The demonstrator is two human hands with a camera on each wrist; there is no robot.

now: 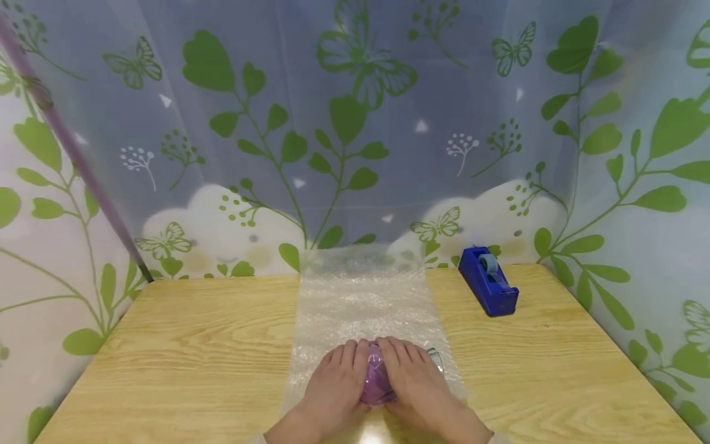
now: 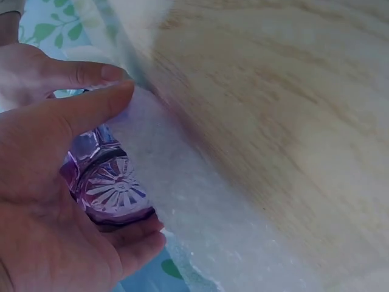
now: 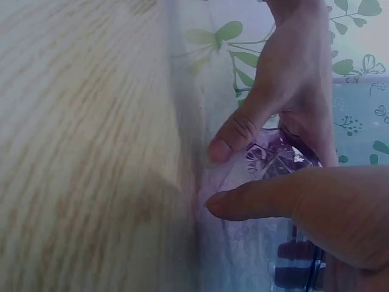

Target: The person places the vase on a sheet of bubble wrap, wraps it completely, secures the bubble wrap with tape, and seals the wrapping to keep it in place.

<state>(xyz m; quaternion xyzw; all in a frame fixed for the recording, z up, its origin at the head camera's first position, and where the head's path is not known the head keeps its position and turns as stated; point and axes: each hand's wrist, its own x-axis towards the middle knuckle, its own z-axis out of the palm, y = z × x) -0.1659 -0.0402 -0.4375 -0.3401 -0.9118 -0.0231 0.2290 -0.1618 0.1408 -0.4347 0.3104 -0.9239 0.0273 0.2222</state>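
Note:
A purple faceted glass (image 1: pixel 377 379) lies on its side near the front of the table, between both hands. In the left wrist view its patterned round base (image 2: pixel 118 185) shows; a clear glass edge (image 1: pixel 436 359) sticks out beyond the right hand. My left hand (image 1: pixel 338 382) grips the glass on the left, fingers over its far side. My right hand (image 1: pixel 417 382) holds it from the right in the same way. Both thumbs rest on the near end of a sheet of bubble wrap (image 1: pixel 360 296), which lies under the glass and runs to the table's back.
A blue tape dispenser (image 1: pixel 488 283) with a roll of tape stands at the back right of the wooden table (image 1: pixel 194 345). Behind and beside the table hang curtains (image 1: pixel 355 172) with leaves and butterflies. A dark pole (image 1: pixel 83 154) slants down at the left.

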